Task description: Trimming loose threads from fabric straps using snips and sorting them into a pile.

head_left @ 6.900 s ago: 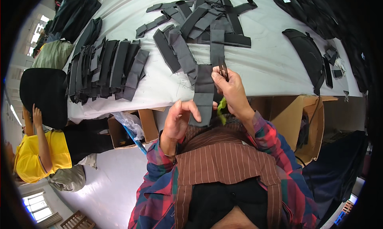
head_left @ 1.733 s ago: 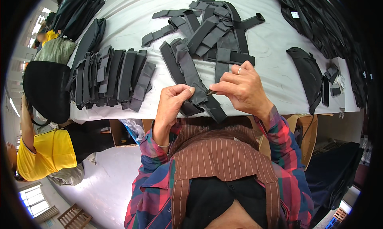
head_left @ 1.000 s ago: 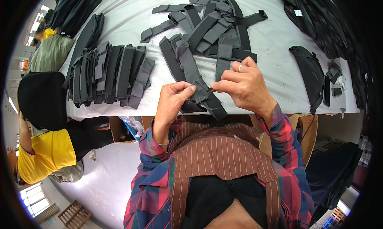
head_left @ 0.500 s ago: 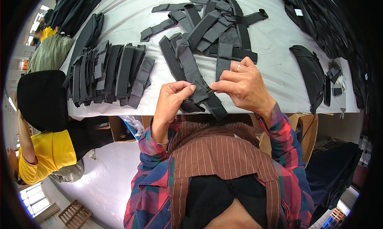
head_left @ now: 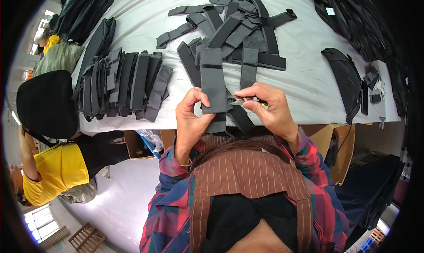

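Near the table's front edge, my left hand (head_left: 192,114) pinches a dark grey fabric strap (head_left: 213,83) by its lower part, thumb on top. The strap lies flat and roughly upright in view, with a folded band across its upper end. My right hand (head_left: 270,107) is closed round small thread snips (head_left: 238,102) with a dark handle. Their metal tips point left, at the strap's lower right edge; whether they touch it I cannot tell. Another dark strap (head_left: 241,119) lies beneath, between the hands. Just beyond is a loose heap of similar straps (head_left: 238,30).
A row of stacked straps (head_left: 126,83) lies to the left on the white-covered table (head_left: 293,87). At right are a curved black piece (head_left: 342,78) and piled black fabric (head_left: 357,23). A person in a yellow top (head_left: 62,167) holds a black panel (head_left: 46,104) at left.
The strap in my left hand has been turned to lie flat and straighter. My right hand has shifted lower, and the snips' blades now show beside the strap's edge.
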Demonstrator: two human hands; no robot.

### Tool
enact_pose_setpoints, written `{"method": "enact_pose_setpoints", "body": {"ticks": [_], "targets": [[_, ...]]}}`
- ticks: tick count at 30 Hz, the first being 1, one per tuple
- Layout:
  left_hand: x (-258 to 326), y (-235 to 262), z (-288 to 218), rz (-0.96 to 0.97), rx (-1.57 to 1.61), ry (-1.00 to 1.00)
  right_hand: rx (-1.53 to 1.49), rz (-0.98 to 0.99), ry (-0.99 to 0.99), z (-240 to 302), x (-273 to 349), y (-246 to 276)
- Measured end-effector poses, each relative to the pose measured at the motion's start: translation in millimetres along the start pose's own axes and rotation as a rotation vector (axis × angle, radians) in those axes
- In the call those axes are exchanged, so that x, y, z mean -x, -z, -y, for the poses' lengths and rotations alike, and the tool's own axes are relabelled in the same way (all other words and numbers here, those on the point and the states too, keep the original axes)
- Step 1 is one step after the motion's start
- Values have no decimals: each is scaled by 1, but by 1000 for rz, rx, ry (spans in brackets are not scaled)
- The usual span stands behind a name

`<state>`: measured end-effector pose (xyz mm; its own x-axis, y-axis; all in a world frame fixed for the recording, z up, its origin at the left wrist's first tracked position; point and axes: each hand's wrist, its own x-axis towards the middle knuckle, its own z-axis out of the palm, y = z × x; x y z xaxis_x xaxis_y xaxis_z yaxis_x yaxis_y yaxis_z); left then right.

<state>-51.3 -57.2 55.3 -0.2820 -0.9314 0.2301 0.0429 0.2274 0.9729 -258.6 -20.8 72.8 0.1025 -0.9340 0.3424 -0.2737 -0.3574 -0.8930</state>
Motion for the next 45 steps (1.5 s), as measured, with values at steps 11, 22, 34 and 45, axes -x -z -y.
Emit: {"method": "enact_pose_setpoints", "body": {"ticks": [11,22,34,45], "targets": [[2,-10,11,-74,12,-67,296,16,78,4,5,-13],[2,-14,14,-98,8,-58,307,-64,92,2,2,-26],[4,-13,21,-107,-29,-22,244,-48,37,-7,2,-27],[6,-15,27,-183,-48,-1,-283,81,-171,-5,-9,-25]]}}
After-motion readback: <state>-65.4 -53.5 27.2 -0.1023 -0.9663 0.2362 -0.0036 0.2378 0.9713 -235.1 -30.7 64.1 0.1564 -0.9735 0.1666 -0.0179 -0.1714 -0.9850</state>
